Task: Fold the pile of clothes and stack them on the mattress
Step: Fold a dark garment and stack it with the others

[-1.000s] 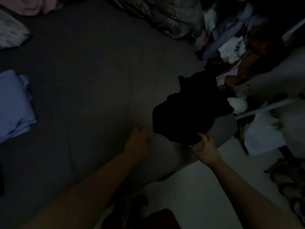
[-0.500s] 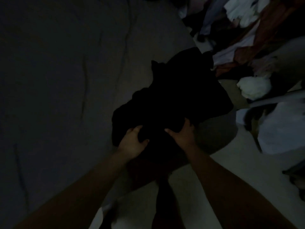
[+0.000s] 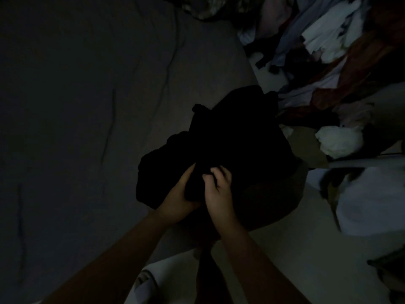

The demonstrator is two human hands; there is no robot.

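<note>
Nearest the camera, two bare forearms reached forward from the bottom of the view, over a strip of pale floor [image 3: 274, 249] and a light, striped bit of fabric [image 3: 142, 281] at the lower edge. The left hand [image 3: 177, 198] was cupped under and around the near edge of a black garment [image 3: 230, 145], its fingers curled into the cloth from the left. The right hand [image 3: 218, 189] lay just beside it, touching the same bunch of fabric, with the fingers bent and pinching a fold from above; both hands were closed on the garment rather than spread flat. The garment itself sat crumpled in a dark heap at the near right corner of the mattress [image 3: 87, 106], partly draped over that edge; the light was too dim to tell what kind of clothing it was or how it was folded. Beyond and to the left, the mattress stretched away as a grey, lightly creased surface. To the right of the garment, on the floor, lay the pile of clothes [image 3: 328, 62], a jumble of white, bluish and reddish-brown pieces, with a white bundled item [image 3: 337, 140] near the mattress corner and a larger pale cloth [image 3: 372, 200] closer to the right edge. At the far top, a patterned crumpled fabric [image 3: 208, 7] rested on the mattress.
</note>
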